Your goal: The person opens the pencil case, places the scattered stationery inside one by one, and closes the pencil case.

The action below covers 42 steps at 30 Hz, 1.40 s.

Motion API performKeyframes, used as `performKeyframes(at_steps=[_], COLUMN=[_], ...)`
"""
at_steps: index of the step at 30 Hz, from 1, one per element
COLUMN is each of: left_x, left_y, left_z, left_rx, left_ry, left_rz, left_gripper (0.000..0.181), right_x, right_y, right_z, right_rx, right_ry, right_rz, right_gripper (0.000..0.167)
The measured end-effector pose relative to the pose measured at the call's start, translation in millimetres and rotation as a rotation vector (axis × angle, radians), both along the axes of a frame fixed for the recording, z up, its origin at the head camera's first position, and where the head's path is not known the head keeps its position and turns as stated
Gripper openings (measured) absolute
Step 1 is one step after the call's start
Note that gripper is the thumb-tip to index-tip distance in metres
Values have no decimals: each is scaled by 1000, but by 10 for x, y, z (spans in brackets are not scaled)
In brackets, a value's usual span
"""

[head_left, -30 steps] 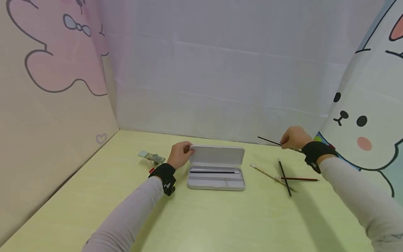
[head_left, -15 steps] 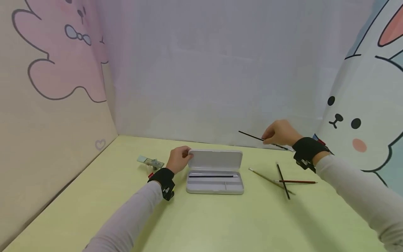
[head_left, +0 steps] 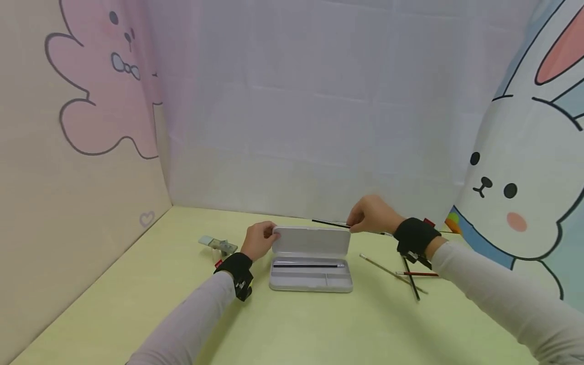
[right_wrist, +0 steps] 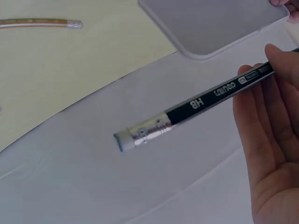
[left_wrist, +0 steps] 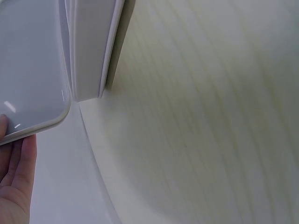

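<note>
A white pencil case (head_left: 310, 282) lies on the table with its lid (head_left: 312, 242) raised. One dark pencil (head_left: 305, 266) rests in its back compartment. My left hand (head_left: 258, 241) pinches the lid's left edge between thumb and fingers; the left wrist view shows the same grip on the lid corner (left_wrist: 32, 70). Above and behind the lid's right end, my right hand (head_left: 373, 215) pinches a black pencil (right_wrist: 201, 105) marked HB. Its metal ferrule and white eraser end (right_wrist: 140, 135) stick out of the grip in the right wrist view.
Right of the case several pencils lie crossed: a yellow one (head_left: 385, 268), a red one (head_left: 420, 274) and a black one (head_left: 411, 284). Left of my left hand is a small greenish, note-like item (head_left: 219, 244). A pale cloth wall (head_left: 274, 126) bounds the table's back.
My right hand has moved left with the black pencil, from over the loose pencils to near the lid. The left hand keeps holding the lid. The head view has tilted slightly upward.
</note>
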<state>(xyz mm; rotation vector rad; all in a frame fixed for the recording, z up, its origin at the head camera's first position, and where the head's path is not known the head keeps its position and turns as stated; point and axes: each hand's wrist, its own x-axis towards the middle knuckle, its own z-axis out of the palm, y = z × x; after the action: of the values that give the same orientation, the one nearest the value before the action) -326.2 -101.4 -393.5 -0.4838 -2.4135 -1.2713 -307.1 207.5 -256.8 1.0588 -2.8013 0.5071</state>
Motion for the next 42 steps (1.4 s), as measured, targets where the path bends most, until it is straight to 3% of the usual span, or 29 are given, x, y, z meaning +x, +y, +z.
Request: performKeyframes(at_steps=[8, 13, 21, 31, 42], left_x=[-42, -67, -52, -57, -72], left_y=[-13, 0, 51, 90, 101], left_z=[12, 11, 53, 88, 94], left_rx=[1, 8, 4, 21, 26], left_ry=[20, 16, 33, 37, 28], left_rz=[9, 12, 0, -5, -9], left_gripper=[8, 7, 7, 7, 6], right_x=[35, -9, 0, -25, -169], right_y=[-264, -394, -609, -757, -720], right_z=[-111, -225, -401, -656, -959], right_rx=[53, 49, 96, 69, 76], right_ry=[38, 16, -12, -49, 40], right_rz=[103, 138, 107, 125, 143], right_gripper=[8, 10, 11, 11, 14])
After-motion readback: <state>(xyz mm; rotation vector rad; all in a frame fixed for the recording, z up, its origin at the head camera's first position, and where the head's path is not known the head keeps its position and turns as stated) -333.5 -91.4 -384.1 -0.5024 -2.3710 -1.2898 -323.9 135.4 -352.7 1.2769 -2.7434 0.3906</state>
